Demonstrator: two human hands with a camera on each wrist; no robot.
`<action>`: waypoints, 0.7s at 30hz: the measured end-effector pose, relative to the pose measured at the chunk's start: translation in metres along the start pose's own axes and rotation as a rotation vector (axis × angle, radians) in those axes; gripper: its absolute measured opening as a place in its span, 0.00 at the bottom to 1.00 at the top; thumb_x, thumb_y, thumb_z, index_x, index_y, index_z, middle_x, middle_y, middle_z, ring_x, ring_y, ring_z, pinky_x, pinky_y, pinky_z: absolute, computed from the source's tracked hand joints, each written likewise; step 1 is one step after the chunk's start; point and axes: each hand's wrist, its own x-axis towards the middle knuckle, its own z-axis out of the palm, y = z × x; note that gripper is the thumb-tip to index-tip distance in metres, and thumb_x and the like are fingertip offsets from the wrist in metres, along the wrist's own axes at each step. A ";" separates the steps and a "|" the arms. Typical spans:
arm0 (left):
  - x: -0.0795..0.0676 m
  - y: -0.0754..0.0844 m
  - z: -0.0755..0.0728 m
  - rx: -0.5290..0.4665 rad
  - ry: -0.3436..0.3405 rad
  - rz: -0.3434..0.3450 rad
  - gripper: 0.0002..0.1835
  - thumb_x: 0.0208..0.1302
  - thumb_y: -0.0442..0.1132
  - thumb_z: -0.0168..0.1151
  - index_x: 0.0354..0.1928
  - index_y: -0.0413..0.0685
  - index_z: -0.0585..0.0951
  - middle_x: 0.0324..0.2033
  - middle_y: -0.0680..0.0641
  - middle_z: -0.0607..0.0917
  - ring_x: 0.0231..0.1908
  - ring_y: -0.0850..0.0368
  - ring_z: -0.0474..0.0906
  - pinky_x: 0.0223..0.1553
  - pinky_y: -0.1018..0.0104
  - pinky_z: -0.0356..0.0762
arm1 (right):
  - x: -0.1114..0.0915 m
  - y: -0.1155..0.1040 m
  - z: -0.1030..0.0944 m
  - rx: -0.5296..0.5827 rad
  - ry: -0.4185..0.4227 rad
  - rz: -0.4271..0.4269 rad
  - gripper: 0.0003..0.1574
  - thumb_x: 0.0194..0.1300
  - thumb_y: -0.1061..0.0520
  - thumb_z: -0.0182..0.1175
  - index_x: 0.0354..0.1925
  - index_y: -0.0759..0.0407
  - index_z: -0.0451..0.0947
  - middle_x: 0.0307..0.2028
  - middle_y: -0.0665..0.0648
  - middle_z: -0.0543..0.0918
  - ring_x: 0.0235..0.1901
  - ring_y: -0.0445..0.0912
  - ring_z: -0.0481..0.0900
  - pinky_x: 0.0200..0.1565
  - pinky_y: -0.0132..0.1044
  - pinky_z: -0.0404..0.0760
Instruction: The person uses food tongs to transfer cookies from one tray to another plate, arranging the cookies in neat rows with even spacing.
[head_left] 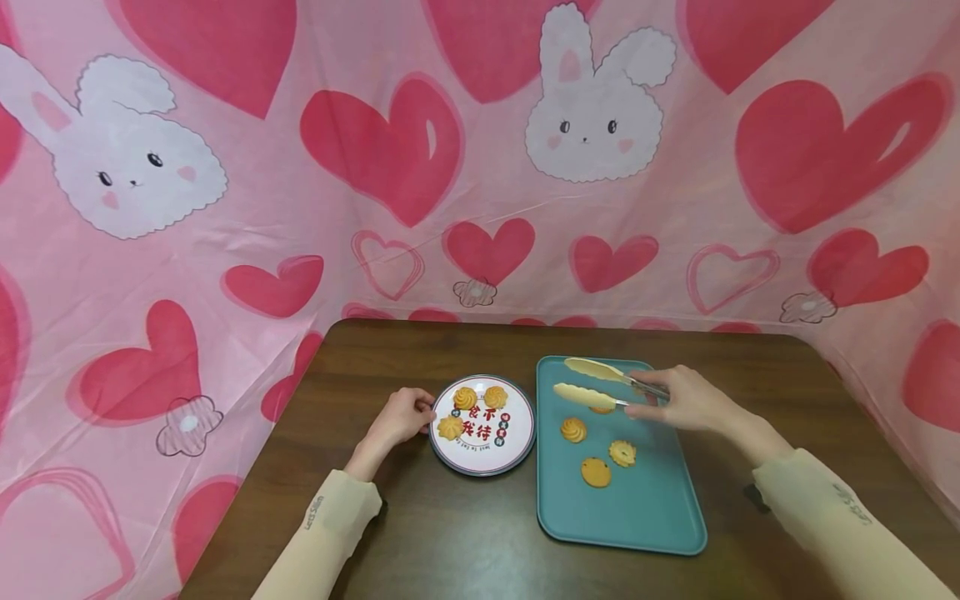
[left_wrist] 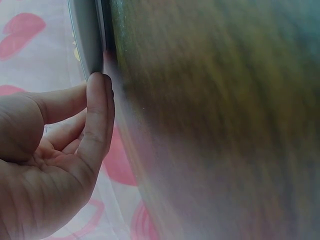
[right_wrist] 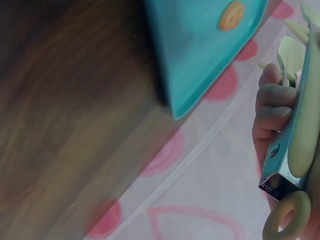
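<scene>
My left hand (head_left: 408, 414) pinches the left rim of a round white plate (head_left: 483, 460) with red lettering and a dark edge; in the left wrist view the thumb and fingers (left_wrist: 97, 120) meet at that rim. Three golden piped cookies (head_left: 465, 398) lie on the plate's upper and left side. My right hand (head_left: 686, 402) grips food tongs (head_left: 592, 396) with cream tips and metal arms, spread apart over the teal tray (head_left: 622, 525). Nothing sits between the tips. Several cookies (head_left: 596, 472) rest on the tray, one partly hidden beneath the tongs.
Plate and tray stand side by side on a dark wooden table (head_left: 360, 517), with a narrow gap between them. A pink cloth (head_left: 420, 258) printed with hearts and rabbits hangs behind the table and along its sides.
</scene>
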 end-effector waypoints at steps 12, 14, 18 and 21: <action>0.001 -0.001 0.001 -0.001 0.005 -0.010 0.14 0.65 0.30 0.65 0.52 0.33 0.81 0.32 0.44 0.81 0.28 0.55 0.79 0.34 0.63 0.84 | -0.020 0.021 -0.002 -0.031 0.000 0.057 0.44 0.58 0.37 0.71 0.61 0.66 0.77 0.16 0.42 0.65 0.19 0.35 0.62 0.29 0.34 0.67; 0.001 0.000 0.001 0.001 0.005 -0.011 0.14 0.66 0.30 0.65 0.52 0.33 0.81 0.32 0.44 0.81 0.28 0.55 0.79 0.34 0.63 0.84 | -0.023 0.024 -0.001 -0.020 -0.003 0.056 0.44 0.58 0.38 0.71 0.61 0.66 0.77 0.16 0.42 0.65 0.17 0.35 0.62 0.25 0.33 0.66; 0.001 0.001 0.001 -0.004 0.004 -0.010 0.14 0.65 0.30 0.65 0.52 0.33 0.81 0.32 0.43 0.81 0.28 0.54 0.79 0.34 0.63 0.85 | -0.030 0.029 0.000 0.011 -0.023 0.075 0.45 0.58 0.39 0.72 0.61 0.68 0.76 0.15 0.44 0.66 0.16 0.36 0.62 0.21 0.31 0.64; 0.001 0.001 0.001 -0.003 0.005 -0.008 0.14 0.65 0.30 0.65 0.52 0.33 0.81 0.32 0.43 0.81 0.28 0.54 0.79 0.34 0.63 0.85 | -0.033 0.033 0.001 0.014 -0.036 0.093 0.47 0.58 0.38 0.71 0.62 0.70 0.75 0.16 0.45 0.67 0.16 0.37 0.64 0.21 0.32 0.66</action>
